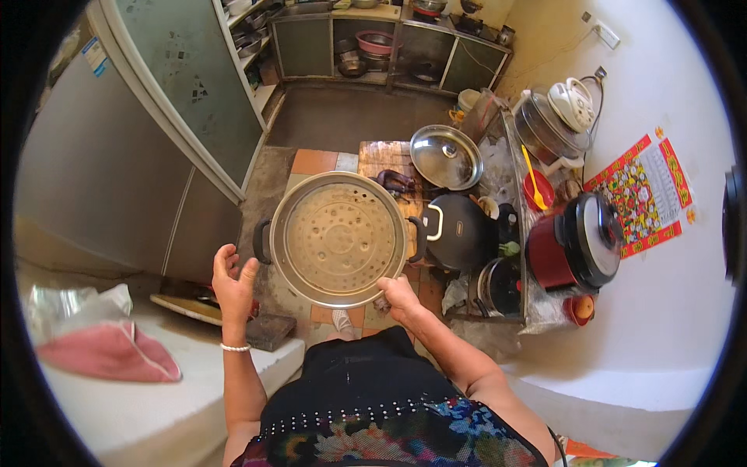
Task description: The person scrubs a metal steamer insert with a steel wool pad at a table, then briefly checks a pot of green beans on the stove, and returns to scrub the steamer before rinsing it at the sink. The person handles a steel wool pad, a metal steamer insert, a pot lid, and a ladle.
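Observation:
A round metal steamer pot point(338, 239) with holes in its flat base is up in front of me, its inside facing me. Its two black side handles point left and right. My right hand point(399, 296) grips the near right part of its rim, thumb over the edge. To the left, my left hand point(234, 280) is raised with fingers apart, holding nothing. It is close to the left black handle point(262, 240) but apart from it. Behind the steamer a wooden stool or bench top point(379, 153) carries some dark purple eggplants point(397, 181).
On the right, a glass lid point(447, 156) with a steel rim leans near a dark pan point(461, 232). A shelf unit holds a red electric pressure cooker point(572, 245) and a red bowl point(538, 191). A white ledge point(192, 403) with a pink cloth point(111, 353) is at left, beside a refrigerator point(117, 163).

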`<state>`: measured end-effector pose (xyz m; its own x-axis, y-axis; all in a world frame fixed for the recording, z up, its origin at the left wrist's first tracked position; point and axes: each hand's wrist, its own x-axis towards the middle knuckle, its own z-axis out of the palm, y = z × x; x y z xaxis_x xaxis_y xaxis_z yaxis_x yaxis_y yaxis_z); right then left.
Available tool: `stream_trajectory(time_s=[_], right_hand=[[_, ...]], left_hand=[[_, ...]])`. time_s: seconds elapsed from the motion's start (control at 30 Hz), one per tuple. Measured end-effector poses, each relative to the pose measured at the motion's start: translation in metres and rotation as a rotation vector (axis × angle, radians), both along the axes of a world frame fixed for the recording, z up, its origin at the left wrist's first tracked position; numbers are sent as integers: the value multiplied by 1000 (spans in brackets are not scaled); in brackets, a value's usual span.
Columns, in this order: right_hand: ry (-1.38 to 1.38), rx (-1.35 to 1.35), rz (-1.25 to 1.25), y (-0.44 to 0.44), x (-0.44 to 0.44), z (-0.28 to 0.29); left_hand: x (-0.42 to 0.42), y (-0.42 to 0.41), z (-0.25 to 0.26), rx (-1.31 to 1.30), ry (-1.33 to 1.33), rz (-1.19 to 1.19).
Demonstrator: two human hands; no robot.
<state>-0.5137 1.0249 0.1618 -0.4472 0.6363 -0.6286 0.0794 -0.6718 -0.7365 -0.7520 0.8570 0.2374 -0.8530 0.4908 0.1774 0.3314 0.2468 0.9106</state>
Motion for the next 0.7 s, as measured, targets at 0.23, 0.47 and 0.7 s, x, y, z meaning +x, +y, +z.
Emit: stream_trajectory(time_s=[0.23,0.47,0.7], right_hand=[[-53,-30,86,87,-123,0],[-12,-57,213,204,-259,-26],[26,-88,345,317,-417,-5]], left_hand=[[-147,78,-45,276,-957,-216],[-278,156,-59,316,-1097,-304],[-397,238,-23,304,-1102,-215]])
